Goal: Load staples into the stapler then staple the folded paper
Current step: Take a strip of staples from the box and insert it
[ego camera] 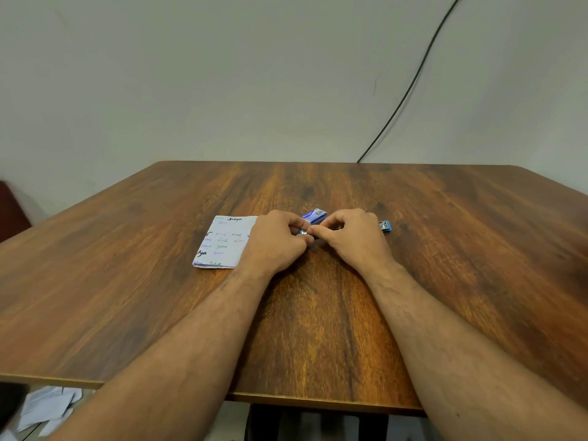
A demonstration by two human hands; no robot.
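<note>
Both hands meet at the middle of the wooden table. My left hand and my right hand pinch a small blue and metal stapler between them; most of it is hidden, with its blue rear end poking out past the right hand and a metal bit showing between the fingertips. Whether a staple strip is held cannot be seen. A small blue staple box lies just behind the fingers. The folded paper, covered in handwriting, lies flat to the left, partly under my left hand.
A black cable runs down the pale wall to the table's back edge. Loose papers lie on the floor at the lower left. A dark red object sits at the left edge.
</note>
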